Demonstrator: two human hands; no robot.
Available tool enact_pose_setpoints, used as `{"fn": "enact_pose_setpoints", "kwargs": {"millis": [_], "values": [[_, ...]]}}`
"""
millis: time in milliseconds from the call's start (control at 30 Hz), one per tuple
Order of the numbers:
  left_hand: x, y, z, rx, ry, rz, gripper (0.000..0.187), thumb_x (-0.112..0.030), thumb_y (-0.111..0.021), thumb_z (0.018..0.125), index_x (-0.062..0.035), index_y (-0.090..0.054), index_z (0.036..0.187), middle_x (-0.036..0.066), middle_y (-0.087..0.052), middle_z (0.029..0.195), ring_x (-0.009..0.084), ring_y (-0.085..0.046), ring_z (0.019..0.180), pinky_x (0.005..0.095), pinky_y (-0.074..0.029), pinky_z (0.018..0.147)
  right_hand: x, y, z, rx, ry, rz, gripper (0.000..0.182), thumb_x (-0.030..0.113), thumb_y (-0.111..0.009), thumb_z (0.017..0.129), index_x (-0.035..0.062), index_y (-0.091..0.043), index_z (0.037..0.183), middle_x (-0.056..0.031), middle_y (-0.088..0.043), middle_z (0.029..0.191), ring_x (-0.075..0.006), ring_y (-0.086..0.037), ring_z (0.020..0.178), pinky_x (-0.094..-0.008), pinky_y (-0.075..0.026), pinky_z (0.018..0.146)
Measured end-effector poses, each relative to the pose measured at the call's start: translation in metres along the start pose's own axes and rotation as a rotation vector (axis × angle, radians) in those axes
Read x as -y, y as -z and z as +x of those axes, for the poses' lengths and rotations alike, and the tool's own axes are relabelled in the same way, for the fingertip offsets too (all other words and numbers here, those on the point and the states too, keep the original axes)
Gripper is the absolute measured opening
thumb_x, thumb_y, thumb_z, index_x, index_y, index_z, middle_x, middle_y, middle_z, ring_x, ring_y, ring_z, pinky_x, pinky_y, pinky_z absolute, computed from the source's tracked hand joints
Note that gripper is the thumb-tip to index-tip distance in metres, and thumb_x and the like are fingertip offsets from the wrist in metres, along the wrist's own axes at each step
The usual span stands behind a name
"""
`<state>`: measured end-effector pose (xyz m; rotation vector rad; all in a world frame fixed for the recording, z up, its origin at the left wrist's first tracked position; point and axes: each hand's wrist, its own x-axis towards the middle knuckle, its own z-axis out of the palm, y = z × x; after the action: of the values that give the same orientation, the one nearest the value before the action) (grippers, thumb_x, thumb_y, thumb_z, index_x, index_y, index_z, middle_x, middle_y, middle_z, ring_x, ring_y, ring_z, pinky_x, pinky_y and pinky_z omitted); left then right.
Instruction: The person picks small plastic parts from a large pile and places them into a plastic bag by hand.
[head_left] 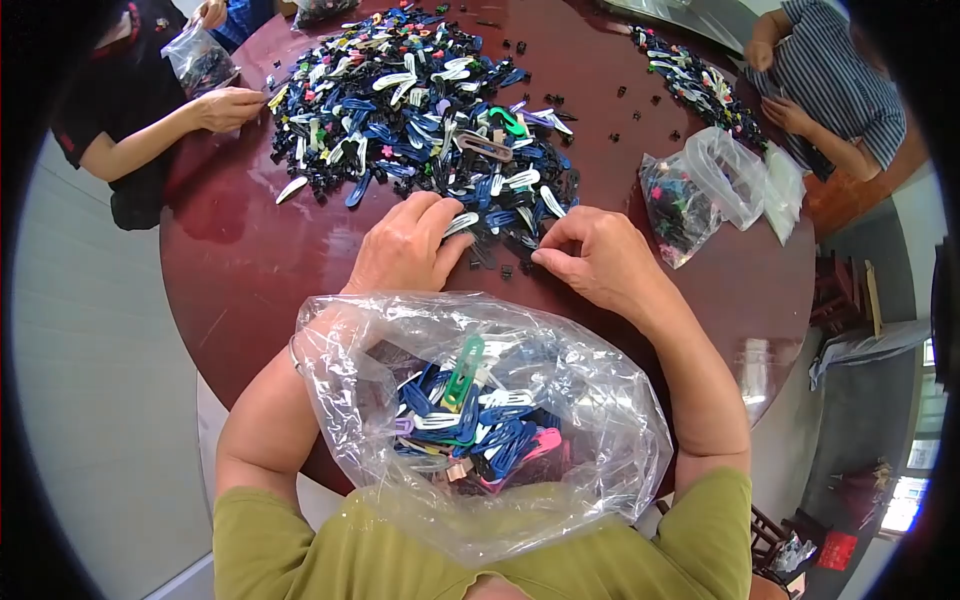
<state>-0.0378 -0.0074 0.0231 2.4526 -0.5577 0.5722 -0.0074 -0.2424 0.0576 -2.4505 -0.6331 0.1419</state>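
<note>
A big heap of mixed hair clips (400, 120), mostly blue, white and black, lies before me. At its near edge my left hand (405, 245) is closed, with a white snap hair clip (461, 223) between thumb and fingers. My right hand (605, 260) pinches at the heap's near right edge; what sits in its fingertips is dark and too small to make out. Small black claw clips (506, 271) lie between the hands. Below my forearms, an open clear plastic bag (610, 400) holds blue and white snap clips (510, 440), with a green clip (464, 372) on top.
The round red table (230, 300) carries a second clip pile (700, 90) at the far right. A filled plastic bag (680, 205) stands near it. One person's hand (228, 108) touches the heap's left side; another person in a striped shirt (840, 80) works at right.
</note>
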Motion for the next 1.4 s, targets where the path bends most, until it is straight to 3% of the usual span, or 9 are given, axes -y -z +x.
{"fn": "enact_pose_setpoints", "kwargs": {"millis": [333,433,633,700,767,900,967,1033,1400], "values": [[-0.012,0.005,-0.003,0.076,-0.045,0.037,0.04,-0.013,-0.078,0.07,-0.0023,-0.063,0.105,0.015,-0.059,0.105,0.033,-0.062,0.091,0.0401,-0.052,0.075,-0.003,-0.001,-0.003,-0.023,0.137,-0.132,0.015,0.013,-0.07,0.076,0.002,-0.07,0.085,-0.0144,-0.065,0.082,-0.0279,-0.065,0.073,-0.0365,-0.05,0.066],[-0.01,0.005,-0.002,0.086,-0.043,0.049,0.039,-0.012,-0.077,0.069,-0.0027,-0.063,0.105,0.015,-0.059,0.104,0.0321,-0.062,0.091,0.0396,-0.052,0.075,-0.002,0.007,-0.001,-0.016,0.094,0.068,0.013,0.013,-0.067,0.077,0.0009,-0.069,0.083,-0.0128,-0.067,0.081,-0.0277,-0.066,0.074,-0.0389,-0.051,0.067],[-0.007,0.002,-0.001,0.027,-0.138,0.104,0.034,-0.007,-0.075,0.07,-0.0027,-0.064,0.102,0.016,-0.058,0.108,0.0327,-0.06,0.097,0.0404,-0.052,0.079,0.035,0.047,-0.017,-0.046,-0.092,0.611,0.01,0.008,-0.07,0.08,-0.0003,-0.067,0.075,-0.0018,-0.063,0.072,-0.0044,-0.055,0.066,-0.021,-0.042,0.056],[-0.003,-0.003,-0.001,-0.001,-0.211,0.135,0.032,-0.006,-0.074,0.07,-0.0028,-0.064,0.101,0.017,-0.058,0.111,0.0336,-0.059,0.1,0.0408,-0.051,0.081,0.049,0.058,-0.033,0.052,0.012,0.789,0.006,0.006,-0.071,0.079,0.0019,-0.068,0.077,0.0013,-0.062,0.073,-0.0022,-0.053,0.065,-0.0187,-0.039,0.055],[-0.005,-0.001,-0.001,0.022,-0.189,0.133,0.031,-0.005,-0.073,0.07,-0.002,-0.064,0.1,0.018,-0.058,0.112,0.0349,-0.059,0.102,0.0412,-0.051,0.083,0.057,0.061,-0.04,0.158,0.286,0.73,0.005,0.004,-0.074,0.077,0.0025,-0.069,0.079,0.0019,-0.06,0.073,-0.0028,-0.052,0.063,-0.0198,-0.037,0.054],[-0.005,0.0,0.0,0.023,-0.167,0.12,0.028,-0.005,-0.073,0.07,0.0,-0.064,0.097,0.018,-0.059,0.111,0.0359,-0.058,0.102,0.0414,-0.05,0.085,0.043,0.041,-0.021,-0.102,0.174,0.375,0.01,0.009,-0.073,0.077,0.0011,-0.07,0.082,-0.0059,-0.063,0.077,-0.0125,-0.058,0.064,-0.0251,-0.044,0.058],[-0.003,0.0,-0.001,0.035,-0.166,0.126,0.028,-0.005,-0.073,0.07,0.0007,-0.064,0.096,0.018,-0.059,0.11,0.0362,-0.058,0.102,0.0415,-0.05,0.086,0.009,0.023,-0.007,-0.155,0.112,0.045,0.013,0.016,-0.071,0.077,0.0045,-0.072,0.084,-0.0111,-0.065,0.083,-0.0287,-0.064,0.073,-0.037,-0.051,0.066],[-0.001,0.001,-0.001,0.046,-0.164,0.138,0.027,-0.005,-0.073,0.07,0.0009,-0.064,0.095,0.018,-0.059,0.11,0.0364,-0.058,0.102,0.0417,-0.05,0.086,-0.004,0.013,-0.001,-0.108,0.083,-0.039,0.016,0.019,-0.07,0.078,0.0054,-0.072,0.085,-0.0111,-0.065,0.086,-0.0321,-0.064,0.078,-0.0406,-0.051,0.069],[0.0,-0.005,-0.002,-0.004,-0.202,0.169,0.023,-0.005,-0.072,0.07,0.0005,-0.066,0.093,0.019,-0.059,0.115,0.0362,-0.058,0.106,0.0423,-0.048,0.091,-0.007,-0.002,0.001,-0.109,0.045,-0.273,0.017,0.021,-0.065,0.079,0.0067,-0.073,0.082,-0.0125,-0.064,0.084,-0.0339,-0.064,0.079,-0.0439,-0.052,0.07]]}}
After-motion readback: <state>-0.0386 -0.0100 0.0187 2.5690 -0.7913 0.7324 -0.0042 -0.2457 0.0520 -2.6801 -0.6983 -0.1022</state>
